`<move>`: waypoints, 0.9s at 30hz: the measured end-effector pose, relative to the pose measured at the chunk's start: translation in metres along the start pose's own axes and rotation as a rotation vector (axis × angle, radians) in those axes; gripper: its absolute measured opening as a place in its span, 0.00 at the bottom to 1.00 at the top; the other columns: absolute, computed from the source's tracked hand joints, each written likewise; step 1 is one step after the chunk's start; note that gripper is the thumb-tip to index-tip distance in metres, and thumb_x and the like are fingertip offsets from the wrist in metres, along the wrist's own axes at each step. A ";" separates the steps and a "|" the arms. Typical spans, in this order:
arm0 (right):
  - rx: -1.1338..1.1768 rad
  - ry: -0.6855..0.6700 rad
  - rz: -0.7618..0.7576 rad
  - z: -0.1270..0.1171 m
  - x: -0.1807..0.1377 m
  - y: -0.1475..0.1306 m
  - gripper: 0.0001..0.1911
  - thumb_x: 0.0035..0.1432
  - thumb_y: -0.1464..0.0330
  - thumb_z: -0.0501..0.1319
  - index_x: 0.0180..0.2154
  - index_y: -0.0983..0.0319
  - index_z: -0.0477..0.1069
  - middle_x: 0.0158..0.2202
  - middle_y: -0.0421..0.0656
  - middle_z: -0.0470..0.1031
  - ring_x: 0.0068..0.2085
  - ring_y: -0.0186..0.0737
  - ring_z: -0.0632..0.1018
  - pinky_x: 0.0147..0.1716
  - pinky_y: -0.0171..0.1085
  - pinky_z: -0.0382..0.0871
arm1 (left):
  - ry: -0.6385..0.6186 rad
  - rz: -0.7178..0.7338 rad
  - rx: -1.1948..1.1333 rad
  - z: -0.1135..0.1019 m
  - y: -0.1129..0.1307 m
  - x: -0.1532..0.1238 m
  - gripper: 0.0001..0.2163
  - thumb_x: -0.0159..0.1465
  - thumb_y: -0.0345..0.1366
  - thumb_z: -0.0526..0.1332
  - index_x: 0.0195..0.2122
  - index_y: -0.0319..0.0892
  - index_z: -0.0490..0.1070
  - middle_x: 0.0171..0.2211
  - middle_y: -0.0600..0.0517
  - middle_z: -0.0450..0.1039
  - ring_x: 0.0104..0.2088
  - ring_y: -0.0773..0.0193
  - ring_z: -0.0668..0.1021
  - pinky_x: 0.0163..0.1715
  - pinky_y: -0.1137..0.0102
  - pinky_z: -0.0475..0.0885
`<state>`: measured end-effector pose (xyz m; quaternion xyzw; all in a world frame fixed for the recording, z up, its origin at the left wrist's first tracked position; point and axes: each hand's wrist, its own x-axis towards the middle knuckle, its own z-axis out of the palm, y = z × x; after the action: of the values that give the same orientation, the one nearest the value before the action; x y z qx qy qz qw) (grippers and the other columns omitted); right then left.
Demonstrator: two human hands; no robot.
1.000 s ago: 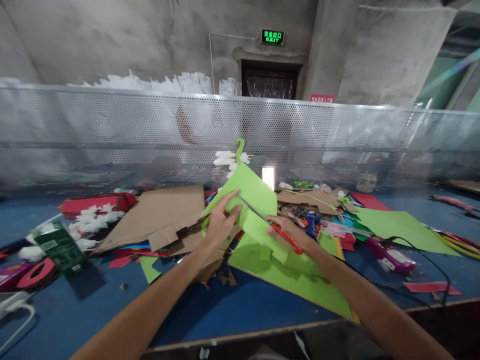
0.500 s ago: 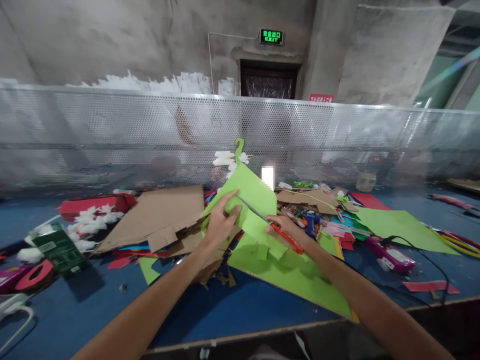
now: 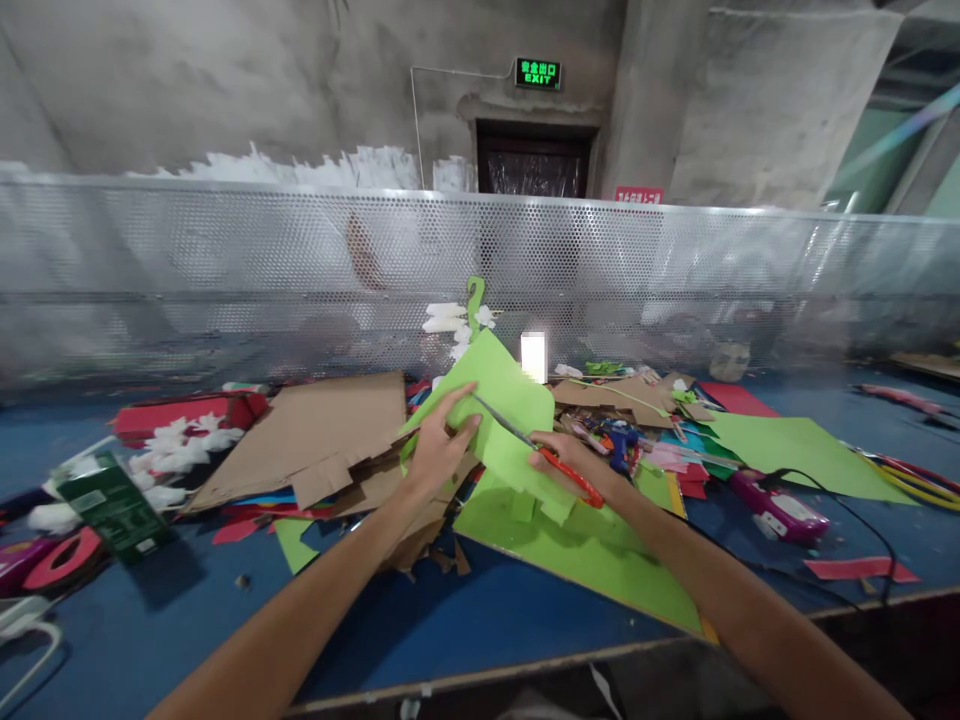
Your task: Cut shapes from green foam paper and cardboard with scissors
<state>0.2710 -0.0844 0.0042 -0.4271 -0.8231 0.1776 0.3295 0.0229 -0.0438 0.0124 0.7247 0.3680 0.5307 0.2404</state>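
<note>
My left hand grips a light green sheet of paper by its left side, fingers and thumb closed on it. The sheet is raised and tilted above the table. In my right hand is a pair of scissors with red handles; its blades lie across the sheet and point up and left toward my left fingertips. The blades look nearly closed. Beneath the hands, a larger green board lies on the table with small green paper pieces on it.
Brown cardboard and a dark green box lie to the left on the blue table. A purple device, a green sheet and yellow-handled tools are at right. A perforated metal screen stands behind.
Both hands, the sheet and the scissors hold almost the same pose. The whole view has shifted very slightly, with things appearing a little further left.
</note>
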 end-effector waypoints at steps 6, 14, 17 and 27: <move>0.018 -0.012 0.024 -0.002 -0.001 -0.004 0.33 0.66 0.36 0.50 0.32 0.60 0.63 0.27 0.39 0.65 0.29 0.39 0.66 0.29 0.38 0.58 | -0.003 -0.002 -0.010 0.000 0.000 -0.002 0.28 0.71 0.49 0.62 0.69 0.42 0.67 0.22 0.59 0.62 0.17 0.70 0.57 0.17 0.72 0.51; 0.007 -0.018 0.033 -0.002 -0.001 -0.002 0.33 0.66 0.37 0.49 0.32 0.60 0.65 0.27 0.40 0.66 0.29 0.39 0.66 0.30 0.38 0.58 | 0.098 0.010 -0.045 0.001 -0.005 -0.002 0.26 0.72 0.51 0.61 0.67 0.43 0.69 0.20 0.61 0.55 0.17 0.69 0.57 0.18 0.73 0.49; 0.023 -0.021 0.042 -0.002 -0.002 -0.004 0.35 0.66 0.37 0.49 0.36 0.62 0.71 0.30 0.44 0.72 0.32 0.43 0.71 0.32 0.39 0.63 | 0.106 0.004 -0.054 0.002 -0.005 -0.002 0.26 0.72 0.50 0.62 0.66 0.43 0.70 0.19 0.62 0.52 0.17 0.70 0.56 0.18 0.73 0.48; 0.001 -0.048 0.091 -0.004 -0.005 -0.004 0.39 0.67 0.38 0.51 0.50 0.65 0.78 0.42 0.53 0.80 0.42 0.53 0.79 0.42 0.43 0.73 | 0.082 0.011 -0.036 0.001 -0.008 0.001 0.27 0.71 0.51 0.63 0.66 0.42 0.70 0.18 0.63 0.50 0.16 0.70 0.55 0.18 0.74 0.48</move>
<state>0.2738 -0.0911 0.0073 -0.4594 -0.8105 0.2029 0.3016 0.0214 -0.0380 0.0064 0.6999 0.3639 0.5679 0.2350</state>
